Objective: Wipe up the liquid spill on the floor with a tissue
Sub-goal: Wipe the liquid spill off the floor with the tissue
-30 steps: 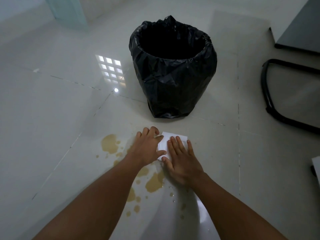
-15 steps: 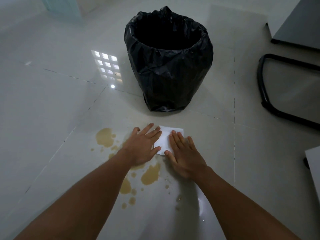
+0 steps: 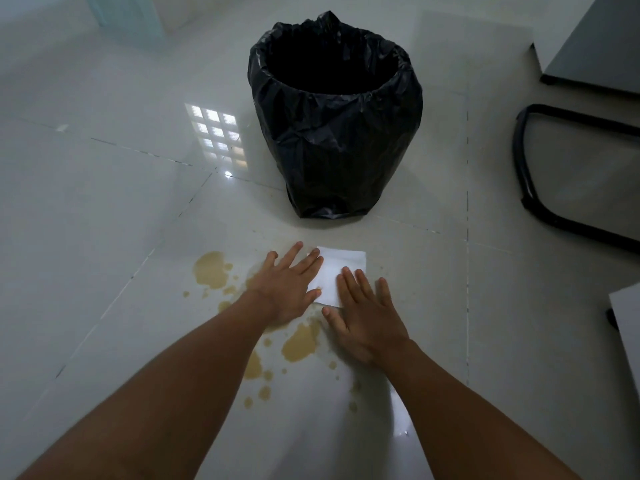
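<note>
Fingers of left hand (image 3: 291, 285) spread flatter since half second ago; right hand (image 3: 367, 317) unchanged. I see both palms flat, fingers straight, pressing tissue (image 3: 341, 271) on floor (image 3: 104, 237), far edge of spill (image 3: 301, 341). Step: blotting start. Next I drag tissue back through puddles. Count: one tissue, two hands, one bin (image 3: 336, 133), several brown puddles.
</note>
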{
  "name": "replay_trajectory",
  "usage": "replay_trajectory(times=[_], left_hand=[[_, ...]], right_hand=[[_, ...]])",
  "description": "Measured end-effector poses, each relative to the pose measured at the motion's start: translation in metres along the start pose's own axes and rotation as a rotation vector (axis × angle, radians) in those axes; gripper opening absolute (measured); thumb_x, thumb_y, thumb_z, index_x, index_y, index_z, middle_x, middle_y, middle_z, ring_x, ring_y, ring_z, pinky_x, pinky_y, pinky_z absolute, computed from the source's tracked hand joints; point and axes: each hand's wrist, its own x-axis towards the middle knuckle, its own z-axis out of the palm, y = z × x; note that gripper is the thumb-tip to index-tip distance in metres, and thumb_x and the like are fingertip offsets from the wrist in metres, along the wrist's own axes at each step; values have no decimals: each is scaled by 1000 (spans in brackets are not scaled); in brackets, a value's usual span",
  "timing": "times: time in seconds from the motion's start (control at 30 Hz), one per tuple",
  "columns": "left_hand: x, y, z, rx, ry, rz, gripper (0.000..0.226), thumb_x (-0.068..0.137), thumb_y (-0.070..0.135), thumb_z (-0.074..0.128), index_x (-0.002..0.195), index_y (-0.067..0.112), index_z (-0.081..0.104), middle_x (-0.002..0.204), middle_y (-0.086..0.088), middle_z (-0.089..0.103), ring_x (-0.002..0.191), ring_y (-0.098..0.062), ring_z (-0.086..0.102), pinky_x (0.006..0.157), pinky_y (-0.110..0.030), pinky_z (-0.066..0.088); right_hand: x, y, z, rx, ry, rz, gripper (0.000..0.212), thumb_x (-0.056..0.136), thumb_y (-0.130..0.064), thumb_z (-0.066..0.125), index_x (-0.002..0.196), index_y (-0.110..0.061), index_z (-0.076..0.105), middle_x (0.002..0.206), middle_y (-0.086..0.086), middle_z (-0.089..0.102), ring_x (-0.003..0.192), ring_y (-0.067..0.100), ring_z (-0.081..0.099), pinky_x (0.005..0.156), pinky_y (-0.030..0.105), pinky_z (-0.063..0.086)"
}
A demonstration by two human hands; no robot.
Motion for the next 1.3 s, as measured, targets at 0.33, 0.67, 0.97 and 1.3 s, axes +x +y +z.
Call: replay_trajectory(times=[0.33, 0.67, 0.97, 1.3], left_hand=[[-11, 6, -3, 3, -27, -31, 68, 104, 55, 18, 159, 24, -3, 169, 5, -8, 155, -23, -10, 120, -54, 11], [-44, -15, 4, -82, 111, -212, 65, 103, 52, 21, 158, 16, 18, 167, -2, 16, 153, -22, 15, 113, -51, 27], [-114, -54, 39, -241, 318, -393, 80, 93, 66, 19, 151, 14, 36, 162, -6, 32, 149, -22, 29, 105, -50, 32], [-197, -68, 99, -243, 181, -449, 132, 70, 99, 25, 157, 1, 15, 167, -14, 10, 155, -26, 9, 122, -55, 16]], right_hand=[[-2, 6, -6, -10, -89, -47, 78, 93, -64, 5, 155, -18, -4, 164, 0, -8, 150, 15, -11, 121, 47, -5], [-7, -13, -25, 87, -17, -52, 51, 102, -37, 34, 144, -9, 36, 154, 9, 35, 144, 26, 27, 110, 39, 35], [12, -23, -25, 9, 219, 26, 35, 94, -22, 44, 125, -10, 53, 122, 11, 57, 104, 28, 55, 80, 38, 51], [35, -21, 4, 100, -27, 2, 64, 102, -47, 17, 155, -15, 1, 164, 5, -8, 150, 21, -10, 121, 41, -3]])
